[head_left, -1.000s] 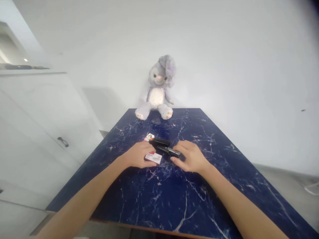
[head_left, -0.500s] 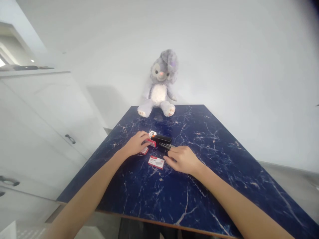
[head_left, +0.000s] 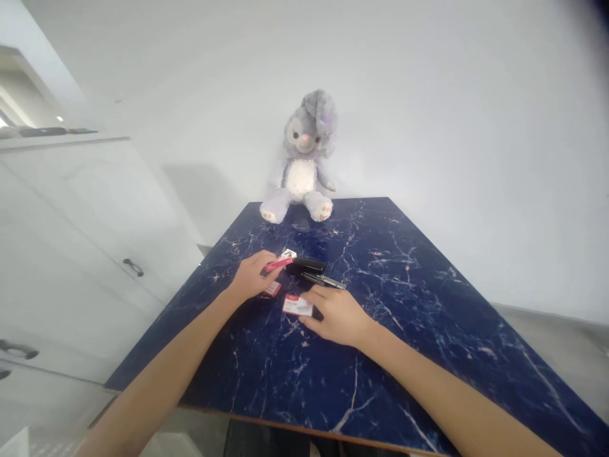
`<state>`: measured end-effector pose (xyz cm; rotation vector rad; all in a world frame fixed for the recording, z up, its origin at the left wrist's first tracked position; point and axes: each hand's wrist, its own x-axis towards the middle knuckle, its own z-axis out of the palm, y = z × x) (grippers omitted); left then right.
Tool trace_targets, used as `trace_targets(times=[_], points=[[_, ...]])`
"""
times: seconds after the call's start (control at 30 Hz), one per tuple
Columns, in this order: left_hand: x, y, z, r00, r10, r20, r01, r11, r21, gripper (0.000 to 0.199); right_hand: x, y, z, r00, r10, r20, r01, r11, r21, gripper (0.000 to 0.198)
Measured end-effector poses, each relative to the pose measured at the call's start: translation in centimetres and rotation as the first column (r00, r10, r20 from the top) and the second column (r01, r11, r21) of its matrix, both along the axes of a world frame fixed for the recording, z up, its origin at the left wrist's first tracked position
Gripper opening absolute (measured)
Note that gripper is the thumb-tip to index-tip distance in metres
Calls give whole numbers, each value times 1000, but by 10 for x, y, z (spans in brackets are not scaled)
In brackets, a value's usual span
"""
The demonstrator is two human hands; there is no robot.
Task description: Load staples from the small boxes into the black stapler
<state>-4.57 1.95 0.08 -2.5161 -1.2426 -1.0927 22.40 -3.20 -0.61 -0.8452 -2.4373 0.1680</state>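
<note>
My left hand (head_left: 253,274) is closed on a small red and white staple box (head_left: 280,261), raised a little and tilted. Under its fingers, another red and white staple box (head_left: 272,289) lies partly hidden. My right hand (head_left: 339,314) has its fingers and thumb around the right end of a flat staple box (head_left: 295,305) on the table. Just beyond that hand lies a black stapler (head_left: 309,265), opened out, its metal part (head_left: 328,281) pointing right. A white box top with dark print shows behind the box in my left hand.
A grey plush rabbit (head_left: 302,178) sits at the far edge of the blue marbled table (head_left: 404,381), against the wall. White cabinets (head_left: 71,241) with dark handles stand to the left of the table.
My right hand has moved left and nearer, from the stapler's metal part onto the flat staple box. My left hand has tilted its box up and shifted slightly left.
</note>
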Motion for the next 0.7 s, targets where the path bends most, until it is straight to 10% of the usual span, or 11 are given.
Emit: trace_targets(times=[0.33, 0.5, 0.7], points=[[-6, 0, 15, 958, -261, -122, 231, 949, -216, 27, -1, 1, -10, 991, 41, -128, -41, 999, 0, 49], [21, -21, 4, 909, -190, 371, 320, 889, -327, 48, -2, 2, -9, 935, -86, -345, 52, 993, -106, 50], [69, -40, -11, 520, 113, 847, 670, 562, -486, 44, 4, 7, 0, 925, -18, -380, -5, 998, -60, 39]])
